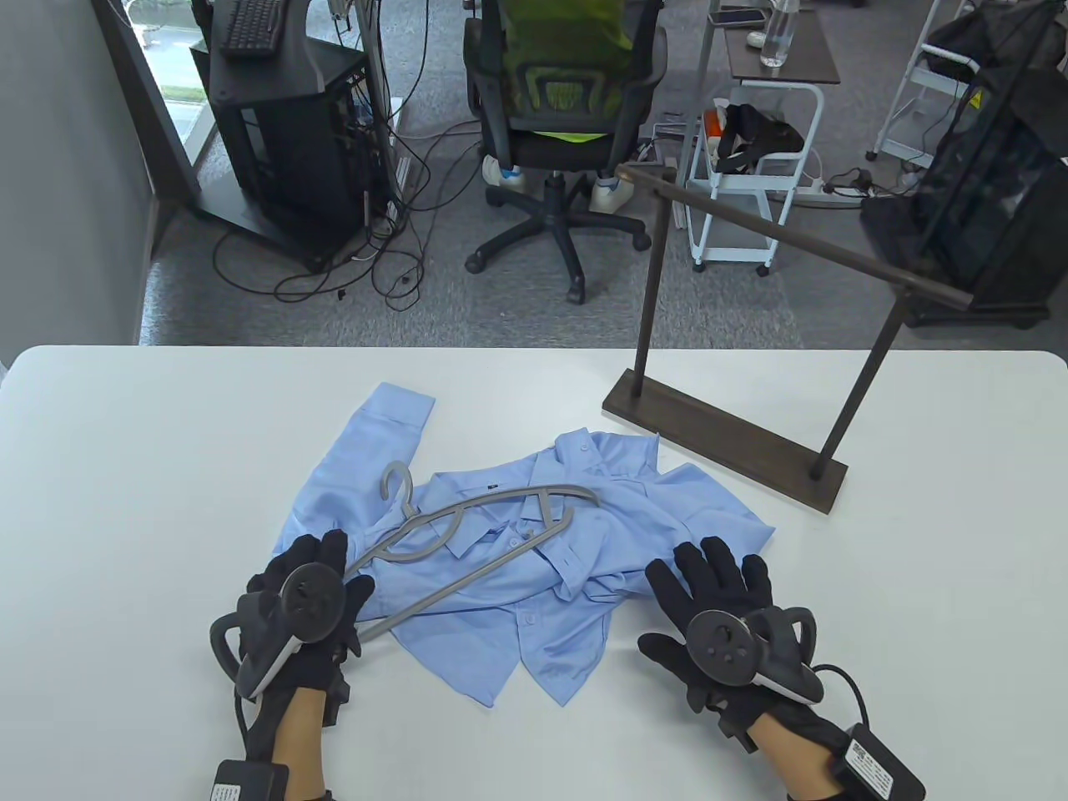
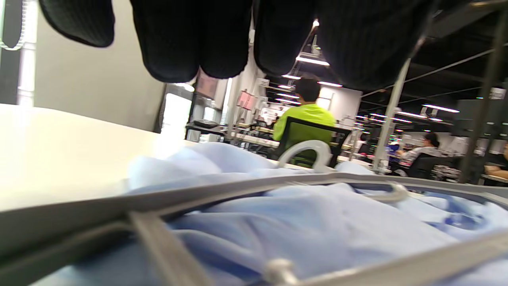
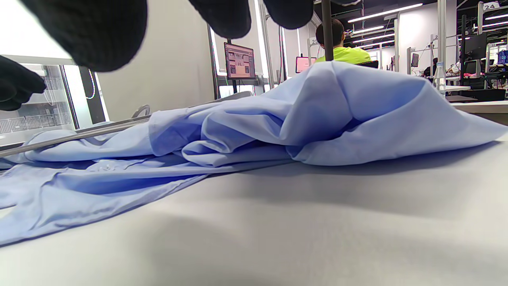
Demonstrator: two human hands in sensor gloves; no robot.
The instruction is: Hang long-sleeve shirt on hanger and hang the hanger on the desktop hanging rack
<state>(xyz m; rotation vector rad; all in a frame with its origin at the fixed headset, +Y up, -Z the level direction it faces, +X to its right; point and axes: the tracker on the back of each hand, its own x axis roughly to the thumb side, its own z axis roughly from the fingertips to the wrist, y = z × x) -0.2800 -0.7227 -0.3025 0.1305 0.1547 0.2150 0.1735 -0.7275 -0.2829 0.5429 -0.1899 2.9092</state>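
Note:
A light blue long-sleeve shirt [image 1: 534,542] lies crumpled in the middle of the white table [image 1: 167,467]. On top of it lies a grey hanger [image 1: 492,517], flat, with its hook [image 1: 399,486] pointing to the far left. My left hand [image 1: 310,577] hovers over the hanger's near left end with its fingers [image 2: 174,39] extended above the hanger [image 2: 246,184], not curled round it. My right hand [image 1: 711,577] is spread flat at the shirt's near right edge, holding nothing; the shirt [image 3: 317,111] bulges just ahead of its fingers [image 3: 99,28]. The dark brown hanging rack [image 1: 726,442] stands at the back right, its bar [image 1: 793,242] bare.
The rack's long base [image 1: 784,467] runs diagonally close to the shirt's far right corner. Beyond the table's far edge are a black office chair [image 1: 559,142] with a seated person in yellow-green, a white cart [image 1: 751,175] and floor cables.

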